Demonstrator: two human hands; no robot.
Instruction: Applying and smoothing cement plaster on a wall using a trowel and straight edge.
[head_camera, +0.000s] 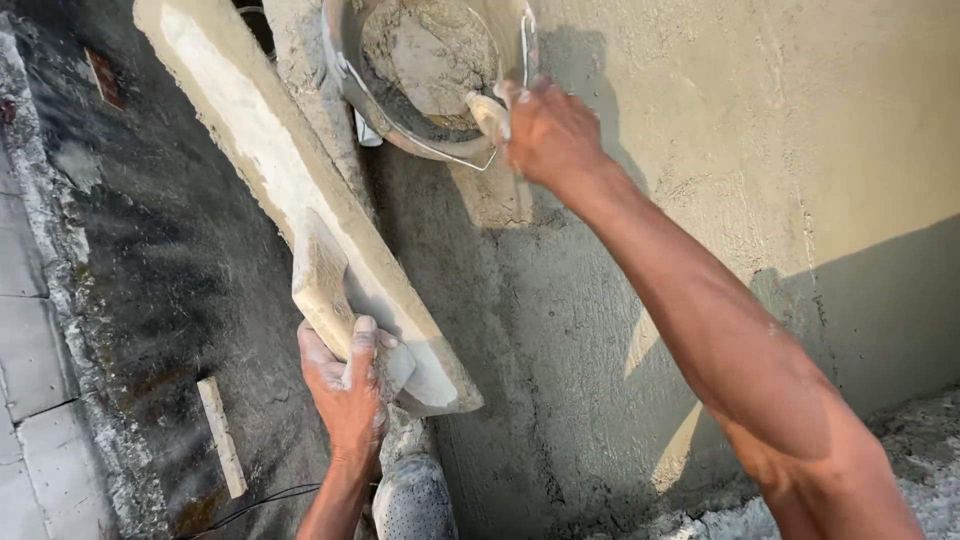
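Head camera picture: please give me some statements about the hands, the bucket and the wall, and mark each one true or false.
1. The left hand grips a mortar-coated wooden float. True.
2. The metal bucket is empty. False: it holds grey mortar.
3. The right hand is at the bucket's rim, with a tool covered in mortar. True.
4. The wall is bare red brick. False: it is covered with rough grey-beige plaster.
5. Both hands wear gloves. False: both are bare and smeared with mortar.
6. A small wooden strip lies on the dark ground below. True.
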